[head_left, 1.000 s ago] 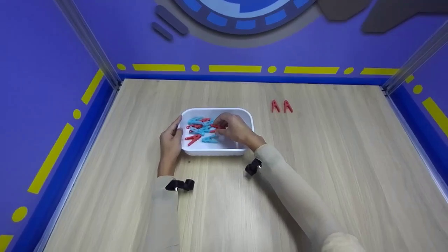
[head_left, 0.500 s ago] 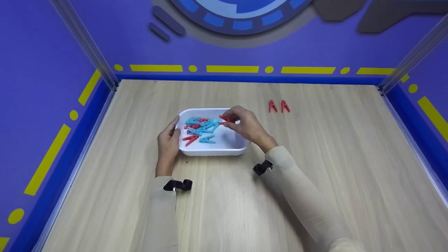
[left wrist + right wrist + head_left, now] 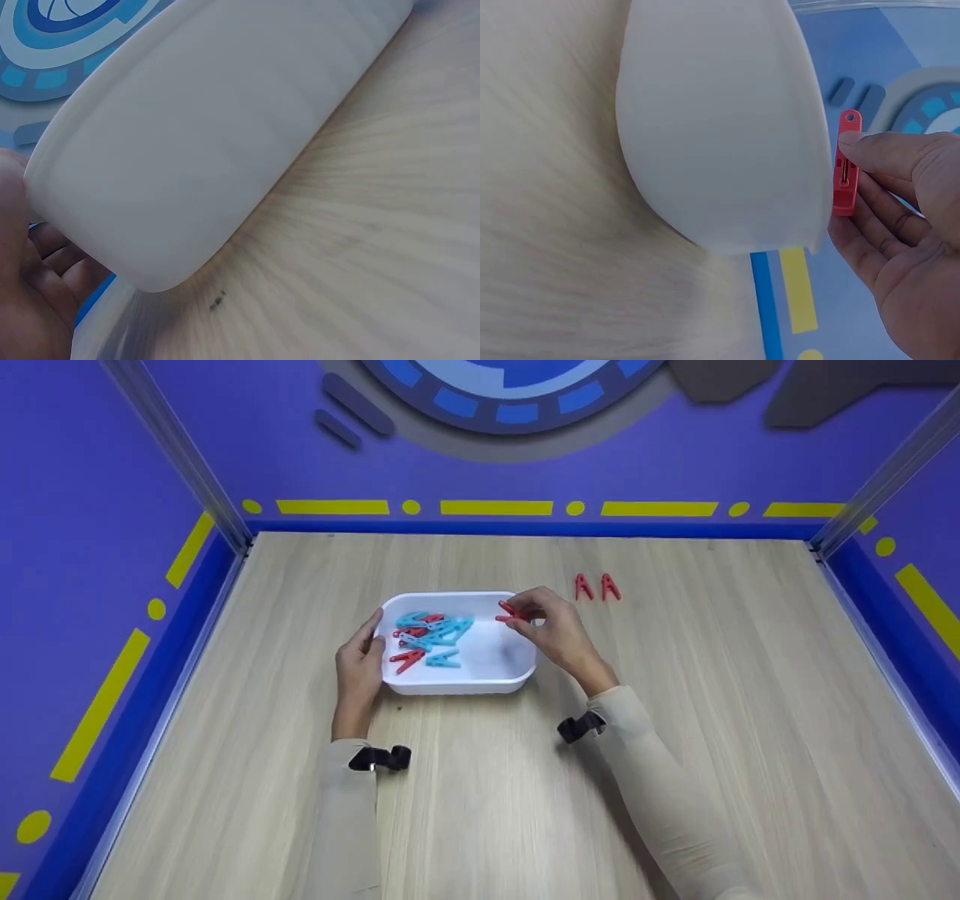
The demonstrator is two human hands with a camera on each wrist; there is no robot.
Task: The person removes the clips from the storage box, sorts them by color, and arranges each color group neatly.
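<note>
A white plastic tub holds a jumble of blue and red clothespins, mostly at its left side. My left hand grips the tub's left wall, thumb at the rim and fingers outside; the left wrist view shows the hand beside the tub's wall. Over the tub's right rim, my right hand pinches a red clothespin between thumb and fingers. That red clothespin appears edge-on in the right wrist view, the thumb pressed on its side.
Two red clothespins lie side by side on the wooden table, behind and right of the tub. Blue panels with yellow marks enclose the table at the back and sides.
My right hand has lifted a red clothespin out of the pile and moved right with it, to the tub's right rim. My left hand keeps its grip on the tub.
</note>
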